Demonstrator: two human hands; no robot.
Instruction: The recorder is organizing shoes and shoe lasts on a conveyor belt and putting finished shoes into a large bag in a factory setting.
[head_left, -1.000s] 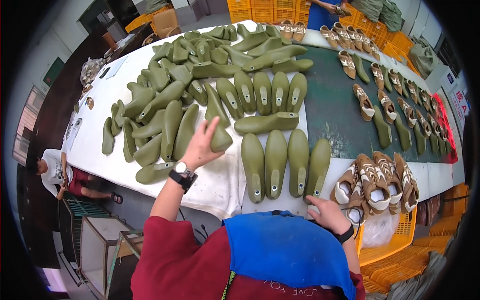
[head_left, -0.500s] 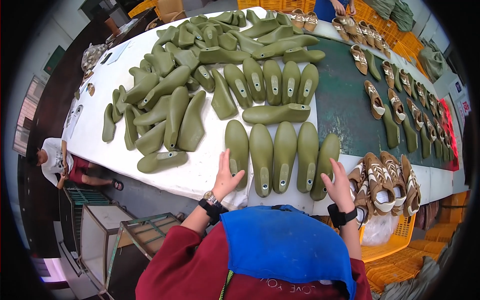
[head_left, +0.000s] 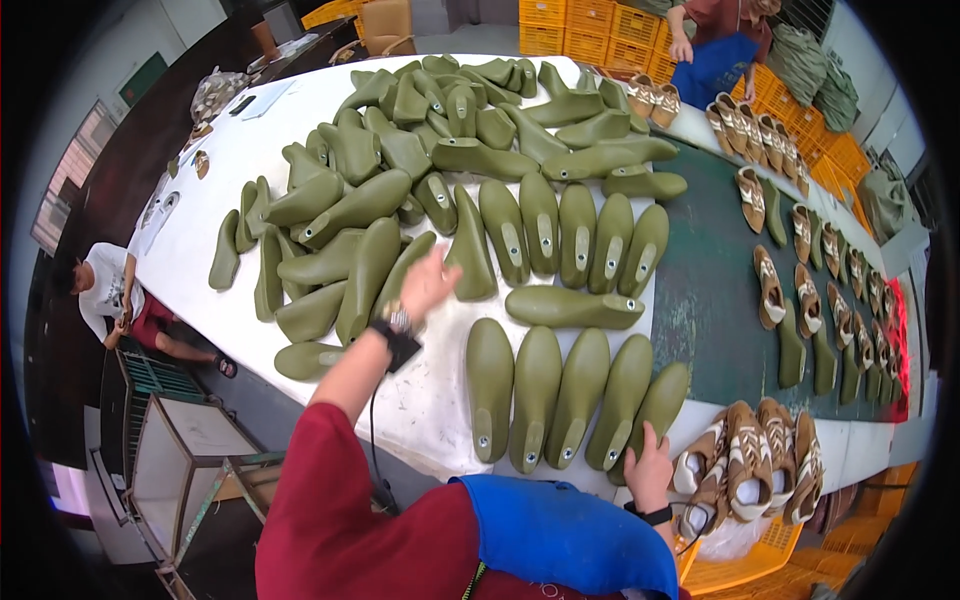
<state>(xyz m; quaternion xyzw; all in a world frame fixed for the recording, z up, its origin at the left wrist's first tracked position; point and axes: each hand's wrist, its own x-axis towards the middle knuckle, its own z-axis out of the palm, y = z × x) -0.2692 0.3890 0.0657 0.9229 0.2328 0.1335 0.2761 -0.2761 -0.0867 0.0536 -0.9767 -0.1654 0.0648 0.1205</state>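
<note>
A row of green plastic shoe lasts [head_left: 535,400] lies side by side on the white table [head_left: 420,400] in front of me. My right hand [head_left: 650,468] is at the near end of the rightmost last [head_left: 660,400], fingers apart and touching or almost touching it. My left hand [head_left: 428,283] is stretched forward, fingers spread, over the edge of the loose pile; the leaning last [head_left: 405,268] and an upright-pointing last [head_left: 472,250] are nearest to it. Nothing shows in its fingers. One last [head_left: 575,307] lies crosswise between the front row and a second row [head_left: 575,235].
Brown-and-white shoes [head_left: 748,460] stand at the right above a yellow crate [head_left: 745,560]. More shoes and lasts line the green board [head_left: 710,270]. A co-worker in a blue apron [head_left: 715,70] stands at the far right; a person in white [head_left: 105,285] sits at the left.
My left hand has left the front row and moved forward to the pile. My right hand has moved in to the near end of the rightmost last. The head view has shifted.
</note>
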